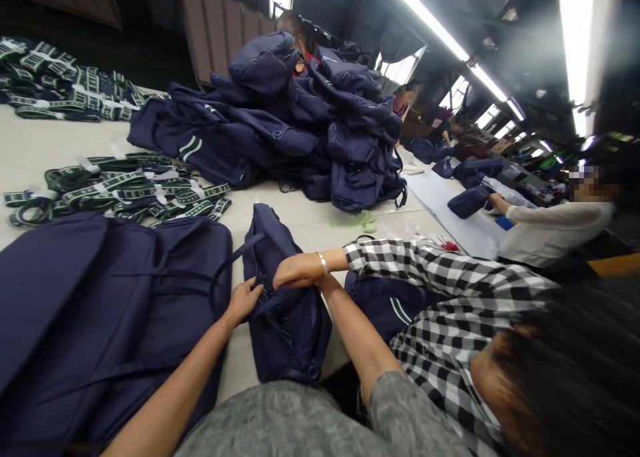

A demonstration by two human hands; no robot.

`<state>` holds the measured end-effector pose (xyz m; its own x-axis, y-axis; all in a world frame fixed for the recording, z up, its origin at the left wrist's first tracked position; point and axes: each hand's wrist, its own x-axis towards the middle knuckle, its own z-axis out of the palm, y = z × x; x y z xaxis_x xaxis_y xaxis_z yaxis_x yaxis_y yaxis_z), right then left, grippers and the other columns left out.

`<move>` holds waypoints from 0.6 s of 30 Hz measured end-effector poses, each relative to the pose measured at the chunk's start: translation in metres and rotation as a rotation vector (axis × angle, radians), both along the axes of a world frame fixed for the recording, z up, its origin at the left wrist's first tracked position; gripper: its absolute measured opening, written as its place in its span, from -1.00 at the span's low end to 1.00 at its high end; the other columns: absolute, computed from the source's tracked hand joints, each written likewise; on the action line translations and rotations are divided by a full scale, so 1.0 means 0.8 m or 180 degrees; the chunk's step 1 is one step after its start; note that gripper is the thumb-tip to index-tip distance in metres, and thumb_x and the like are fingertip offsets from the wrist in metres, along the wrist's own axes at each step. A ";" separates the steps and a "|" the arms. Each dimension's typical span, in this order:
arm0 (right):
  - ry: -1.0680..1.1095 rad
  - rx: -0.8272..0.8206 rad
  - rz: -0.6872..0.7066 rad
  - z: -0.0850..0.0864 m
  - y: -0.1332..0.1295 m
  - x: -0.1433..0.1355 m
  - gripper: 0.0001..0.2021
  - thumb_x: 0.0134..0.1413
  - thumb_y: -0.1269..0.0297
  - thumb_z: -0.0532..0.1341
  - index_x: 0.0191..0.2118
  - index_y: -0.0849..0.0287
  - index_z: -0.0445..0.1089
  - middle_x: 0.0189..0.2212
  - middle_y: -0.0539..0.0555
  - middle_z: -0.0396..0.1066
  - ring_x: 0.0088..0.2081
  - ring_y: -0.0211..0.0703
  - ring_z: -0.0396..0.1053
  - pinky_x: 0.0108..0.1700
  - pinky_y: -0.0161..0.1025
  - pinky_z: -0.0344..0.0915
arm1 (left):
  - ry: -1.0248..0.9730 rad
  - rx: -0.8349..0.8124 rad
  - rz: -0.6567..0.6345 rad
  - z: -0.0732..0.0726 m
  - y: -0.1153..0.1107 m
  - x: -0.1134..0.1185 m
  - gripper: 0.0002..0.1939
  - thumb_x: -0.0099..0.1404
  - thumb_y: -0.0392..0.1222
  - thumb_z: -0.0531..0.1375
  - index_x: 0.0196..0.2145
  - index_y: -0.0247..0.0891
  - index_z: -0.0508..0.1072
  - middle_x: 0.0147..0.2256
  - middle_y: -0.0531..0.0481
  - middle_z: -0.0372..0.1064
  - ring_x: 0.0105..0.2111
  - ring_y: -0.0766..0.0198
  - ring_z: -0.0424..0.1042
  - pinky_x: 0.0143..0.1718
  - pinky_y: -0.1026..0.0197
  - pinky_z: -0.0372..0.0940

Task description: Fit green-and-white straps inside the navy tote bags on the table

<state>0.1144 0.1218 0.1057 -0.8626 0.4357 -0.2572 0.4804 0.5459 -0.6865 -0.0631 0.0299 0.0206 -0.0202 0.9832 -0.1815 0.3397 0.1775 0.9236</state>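
Note:
A navy fabric bag lies in front of me on the pale table, its handle straps loose on top. Thumb and fingers of my left hand close on the left side of this bag, by a strap. My right forearm reaches over the bag's right side. The fingers of my right hand are hidden behind a co-worker's hand, which wears a silver bracelet and bends over the bag's opening. Whether my right hand grips anything does not show.
Stacked navy bags lie at left, below bundled green-and-white lettered straps. A tall heap of navy bags stands behind. The co-worker's checkered sleeve crosses from the right, over another navy bag. Other people work farther back.

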 end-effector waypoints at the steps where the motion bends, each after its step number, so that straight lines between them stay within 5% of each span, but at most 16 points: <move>1: 0.0037 0.0237 0.0602 0.004 0.011 -0.002 -0.85 -0.01 0.55 0.17 -0.43 0.22 0.46 -0.40 0.06 0.49 -0.24 -0.31 0.44 -0.09 -0.43 0.30 | 0.0041 0.0020 -0.0032 0.000 0.000 0.001 -0.67 0.05 -0.07 0.07 -0.34 -0.30 0.51 -0.42 -0.04 0.52 -0.29 0.04 0.47 -0.25 0.14 0.34; 3: 0.0024 0.0876 0.1411 0.007 0.032 -0.003 -0.83 0.00 0.56 0.16 -0.32 0.22 0.45 -0.28 0.12 0.49 -0.18 -0.23 0.41 0.01 -0.31 0.24 | 0.0177 0.0053 -0.0150 0.000 0.001 0.003 -0.67 0.08 -0.09 0.04 -0.32 -0.28 0.51 -0.39 -0.03 0.52 -0.25 0.04 0.46 -0.21 0.14 0.32; 7: -0.0075 0.1624 0.1671 -0.004 0.050 0.008 -0.77 0.11 0.54 0.05 -0.22 0.22 0.41 -0.18 0.15 0.46 -0.11 -0.22 0.36 0.06 -0.28 0.14 | 0.0460 0.0190 -0.0345 0.005 0.001 0.008 -0.67 0.13 -0.13 0.01 -0.26 -0.26 0.50 -0.31 -0.04 0.53 -0.22 0.07 0.46 -0.17 0.17 0.29; 13: -0.0823 0.1937 0.1428 -0.013 0.023 -0.021 -0.81 0.18 0.36 0.07 -0.24 0.25 0.43 -0.21 0.20 0.44 -0.13 -0.11 0.34 -0.08 -0.22 0.22 | 0.0721 0.0227 -0.0514 0.007 0.006 0.014 -0.71 0.14 -0.19 0.00 -0.32 -0.26 0.49 -0.28 -0.09 0.52 -0.23 0.09 0.46 -0.16 0.18 0.27; 18: -0.1211 0.1853 0.1111 -0.018 -0.003 -0.069 -0.87 0.04 0.53 0.14 -0.41 0.31 0.43 -0.28 0.25 0.47 -0.22 -0.02 0.41 -0.16 -0.12 0.28 | 0.0798 0.0181 -0.0391 -0.007 0.010 0.017 -0.74 0.10 -0.20 0.00 -0.37 -0.27 0.47 -0.26 -0.17 0.51 -0.23 0.04 0.46 -0.20 0.16 0.28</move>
<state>0.0592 0.1197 0.0916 -0.8729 0.3107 -0.3762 0.3594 0.9309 -0.0652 -0.0496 0.0382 0.0154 0.0624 0.9895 -0.1305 0.5747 0.0713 0.8153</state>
